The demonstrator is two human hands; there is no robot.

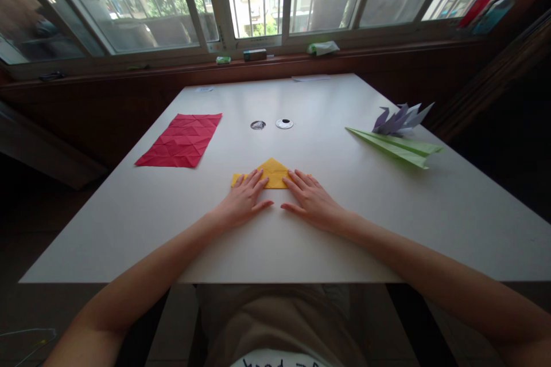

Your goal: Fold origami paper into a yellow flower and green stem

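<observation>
A folded piece of yellow paper point(273, 175) lies on the white table, with a pointed peak at its far side and a narrow strip reaching out to each side. My left hand point(244, 198) rests flat over its left part, fingers stretched out and thumb apart. Over the right part lies my right hand point(312, 199), also flat with its fingers spread. Both sets of fingertips touch the paper, and they cover much of the side strips. The thumbs point toward each other on the bare tabletop below the paper.
Creased red paper point(183, 140) lies to the left. Two small round discs point(284, 124) sit beyond the yellow paper. At right are a green paper plane point(396, 148) and a purple folded paper bird point(400, 119). The white table point(142, 241) stands against a window sill holding small packets.
</observation>
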